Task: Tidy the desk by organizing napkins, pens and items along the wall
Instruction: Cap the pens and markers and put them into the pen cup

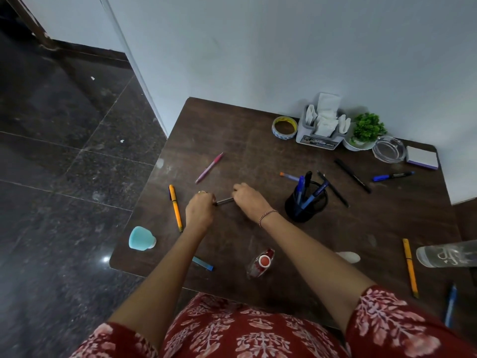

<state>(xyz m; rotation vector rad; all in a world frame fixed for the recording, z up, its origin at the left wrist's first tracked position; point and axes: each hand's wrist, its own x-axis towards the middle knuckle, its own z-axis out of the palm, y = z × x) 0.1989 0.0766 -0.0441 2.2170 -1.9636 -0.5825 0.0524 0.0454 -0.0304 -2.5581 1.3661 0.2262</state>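
Watching from my end, the trouble I expect starts left of the mesh pen cup (305, 202): the orange pen (175, 208) lies just beside the left hand (200, 209), and a careless sweep of that wrist could knock it towards the desk (232, 140) edge on that side. The left hand sits well left of the cup, knuckles up, fingers curled in and pinching one end of the grey pen (224, 201). That pen spans the gap between both hands, low over the wood, left of the cup. If the hands pull or push unevenly, I judge a cap or the barrel could slip free and roll. The right hand (249, 200), nearer the cup, has its fingers curled over the pen's other end, wrist bent, forearm running back towards the camera; its fingertips are hidden. On the way rightward, a hurried drop could tip the cup, crowded with leaning pens
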